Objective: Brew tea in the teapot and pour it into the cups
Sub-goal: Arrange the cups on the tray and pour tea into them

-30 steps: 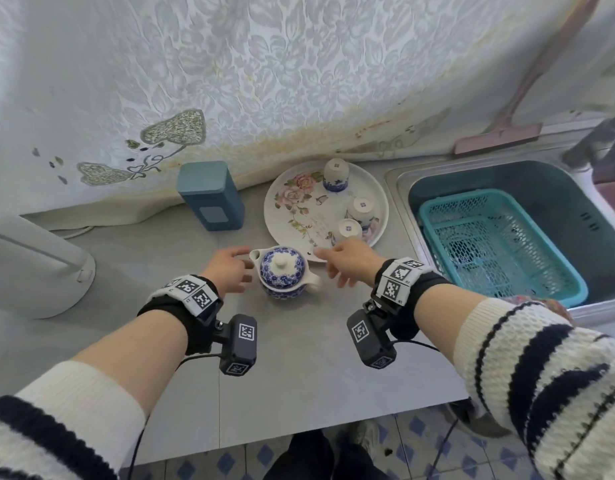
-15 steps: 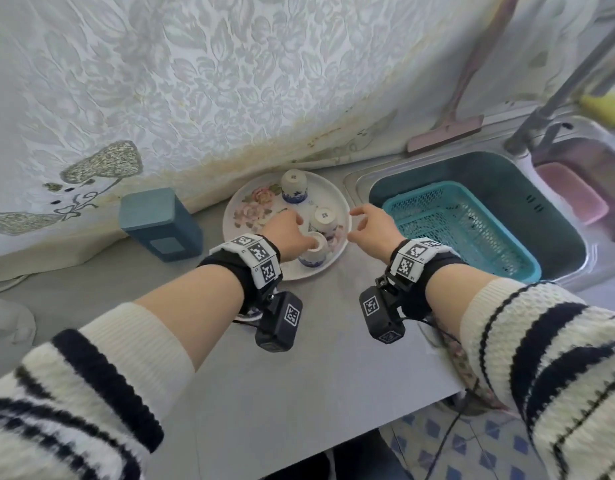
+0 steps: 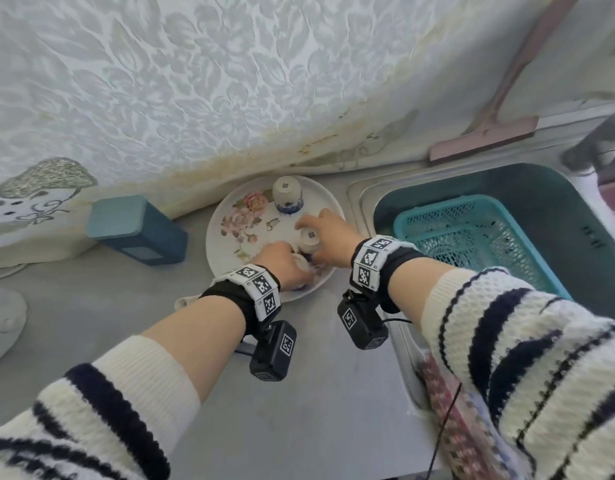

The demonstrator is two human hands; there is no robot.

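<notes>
Both grips full: right grip [image 3: 328,237] wrapped round middle cup [image 3: 309,236], left grip [image 3: 282,263] curled over near cup [image 3: 300,264], both on plate [image 3: 226,216]. Cups sit base-up, need flipping imo. Then back cup [image 3: 287,195], beyond both, nearer right grip.

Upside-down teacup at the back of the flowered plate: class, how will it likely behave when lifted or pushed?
The teacup looks like glazed porcelain, so probably rigid, breakable and somewhat slippery. It is small, so likely light. Standing on its wider rim on the smooth plate, it should slide rather than tip.
</notes>
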